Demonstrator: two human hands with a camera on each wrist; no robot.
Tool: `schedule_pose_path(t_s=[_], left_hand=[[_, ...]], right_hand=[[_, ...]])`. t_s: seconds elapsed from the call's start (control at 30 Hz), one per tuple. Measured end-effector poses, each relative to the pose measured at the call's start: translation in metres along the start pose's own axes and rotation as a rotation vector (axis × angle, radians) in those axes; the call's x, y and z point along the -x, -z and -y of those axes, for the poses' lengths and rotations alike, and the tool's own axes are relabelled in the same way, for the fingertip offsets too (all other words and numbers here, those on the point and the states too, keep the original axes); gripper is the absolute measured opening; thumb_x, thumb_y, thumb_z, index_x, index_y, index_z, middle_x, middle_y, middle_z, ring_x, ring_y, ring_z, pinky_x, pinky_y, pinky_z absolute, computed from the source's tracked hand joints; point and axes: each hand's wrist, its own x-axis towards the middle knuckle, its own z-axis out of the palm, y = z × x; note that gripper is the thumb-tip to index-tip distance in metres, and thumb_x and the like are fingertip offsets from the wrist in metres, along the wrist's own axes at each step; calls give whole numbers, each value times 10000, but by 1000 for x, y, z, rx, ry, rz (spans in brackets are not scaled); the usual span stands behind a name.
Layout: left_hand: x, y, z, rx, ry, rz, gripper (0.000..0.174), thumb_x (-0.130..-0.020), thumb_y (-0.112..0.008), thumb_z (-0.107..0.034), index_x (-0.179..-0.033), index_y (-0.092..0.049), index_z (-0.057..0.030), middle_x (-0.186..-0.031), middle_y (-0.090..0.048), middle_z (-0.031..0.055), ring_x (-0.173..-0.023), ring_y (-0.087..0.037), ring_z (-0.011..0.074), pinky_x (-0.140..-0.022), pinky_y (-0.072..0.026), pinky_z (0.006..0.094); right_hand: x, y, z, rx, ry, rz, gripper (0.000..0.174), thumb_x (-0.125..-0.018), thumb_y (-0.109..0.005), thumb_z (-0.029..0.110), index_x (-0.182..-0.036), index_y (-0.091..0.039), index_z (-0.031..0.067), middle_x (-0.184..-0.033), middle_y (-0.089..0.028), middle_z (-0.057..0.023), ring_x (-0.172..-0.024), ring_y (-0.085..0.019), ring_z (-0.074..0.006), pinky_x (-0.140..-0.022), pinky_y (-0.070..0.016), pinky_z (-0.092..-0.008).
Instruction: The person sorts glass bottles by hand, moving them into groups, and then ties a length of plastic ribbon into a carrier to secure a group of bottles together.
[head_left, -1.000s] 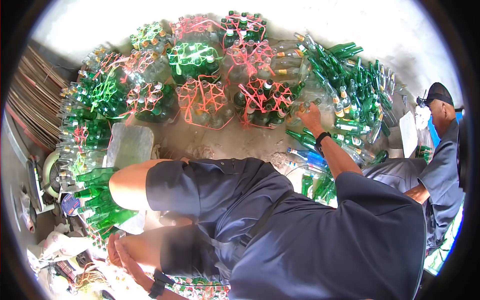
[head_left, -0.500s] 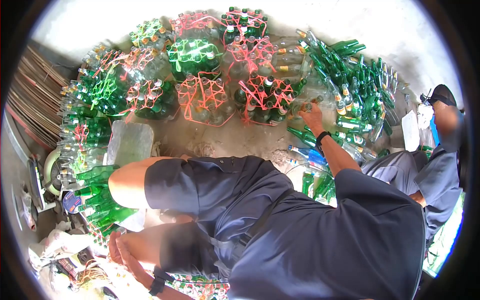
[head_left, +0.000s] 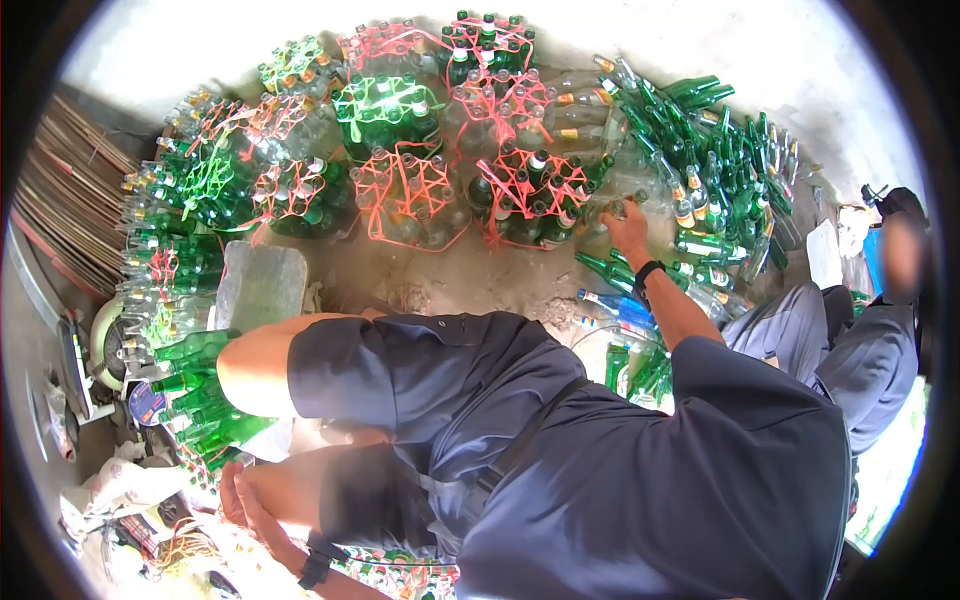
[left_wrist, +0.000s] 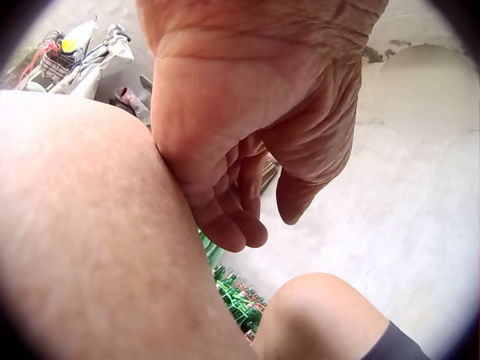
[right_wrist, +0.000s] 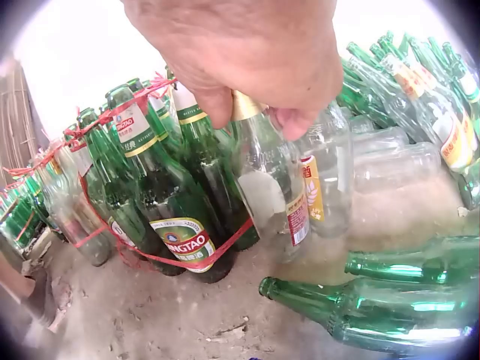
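Note:
My right hand (head_left: pixel 628 232) reaches forward to the floor and grips a clear glass bottle (right_wrist: pixel 271 187) by its gold-wrapped neck, thumb and fingers on either side. The bottle stands upright beside a bundle of green bottles (right_wrist: pixel 169 202) tied with red strap. Close on its other side is a second clear bottle (right_wrist: pixel 330 165) with a yellow label. My left hand (left_wrist: pixel 255 97) hangs against the bare knee (left_wrist: pixel 90 217), its fingers loosely curled around nothing. In the head view the left hand is at the lower left, over the leg.
Tied bottle bundles (head_left: pixel 410 195) stand in rows ahead. Loose green bottles (head_left: pixel 725 180) are piled to the right, with more lying near my right wrist (right_wrist: pixel 405 307). A grey board (head_left: pixel 262 285) leans by the left knee. Another person (head_left: pixel 870 330) sits at far right.
My right hand stays at the clear bottles with little movement, and the left hand stays by the knee. The other person has turned their head and shifted at the right edge.

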Motion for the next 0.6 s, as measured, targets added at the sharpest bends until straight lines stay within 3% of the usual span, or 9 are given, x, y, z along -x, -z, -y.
schedule_pose_path(t_s=[0.2,0.33,0.4,0.43,0.5,0.6], left_hand=[[0,0,2,-19,-6,-8,501,-1000,-629,-351,-1334,-591,22,-1280,-624,136,-1108,-590,210,-965,-465,346],[5,-5,-6,1,14,-28,495,-1001,-627,-344,-1336,-590,18,-1277,-626,131,-1106,-590,205,-967,-464,343],[6,-7,-5,28,1,-50,408,-1024,-620,-265,-1330,-611,4,-1247,-656,90,-1021,-589,109,-875,-468,232],[5,-5,-3,26,1,-50,408,-1024,-620,-265,-1330,-611,4,-1247,-656,90,-1021,-589,109,-875,-468,232],[3,2,4,-7,5,-11,504,-1006,-618,-338,-1351,-574,26,-1288,-622,140,-1136,-582,210,-991,-456,340],[3,1,3,-44,-4,-22,504,-1011,-610,-332,-1356,-568,33,-1275,-627,145,-1155,-580,219,-1009,-452,347]], right_hand=[[0,6,9,88,71,22,384,-736,-822,225,-1037,-698,23,-968,-721,-128,-913,-699,-290,-832,-546,-380],[13,9,-19,50,21,83,317,-781,-748,186,-1034,-689,4,-970,-720,-165,-900,-701,-335,-811,-552,-403],[26,13,-39,104,3,86,274,-794,-719,170,-1016,-695,10,-946,-721,-172,-886,-705,-341,-793,-554,-407],[33,14,-54,185,20,174,241,-797,-700,162,-992,-702,19,-907,-719,-175,-867,-707,-343,-779,-554,-410],[49,15,-63,264,36,266,211,-800,-681,154,-968,-709,29,-867,-717,-178,-849,-708,-345,-765,-554,-414],[71,16,-71,165,32,342,182,-770,-642,159,-925,-676,70,-818,-670,-207,-844,-668,-414,-741,-527,-466]])
